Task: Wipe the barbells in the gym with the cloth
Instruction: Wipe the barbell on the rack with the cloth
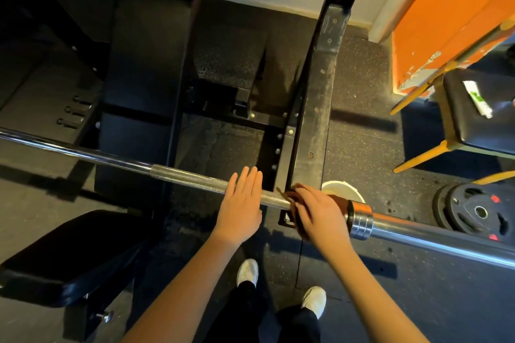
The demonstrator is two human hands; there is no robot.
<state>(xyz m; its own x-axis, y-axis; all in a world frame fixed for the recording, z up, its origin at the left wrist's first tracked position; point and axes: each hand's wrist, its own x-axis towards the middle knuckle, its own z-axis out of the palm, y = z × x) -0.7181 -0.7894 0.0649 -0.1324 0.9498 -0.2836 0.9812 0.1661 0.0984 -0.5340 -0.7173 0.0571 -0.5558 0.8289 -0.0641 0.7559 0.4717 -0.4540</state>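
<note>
A steel barbell (184,175) runs across the view from the left edge down to the lower right, with a knurled stretch in the middle and a ringed collar (361,220) on the right. My left hand (241,203) lies flat on the knurled part, fingers straight. A brown cloth (295,198) is wrapped around the bar just left of the collar. My right hand (317,211) grips the bar through this cloth and covers most of it.
A black bench (145,64) lies under the bar, with a second black pad (69,253) at lower left. A black rack upright (317,97) rises by my right hand. A white bucket (342,189), a weight plate (473,211) and a yellow-legged stool (473,120) stand on the right.
</note>
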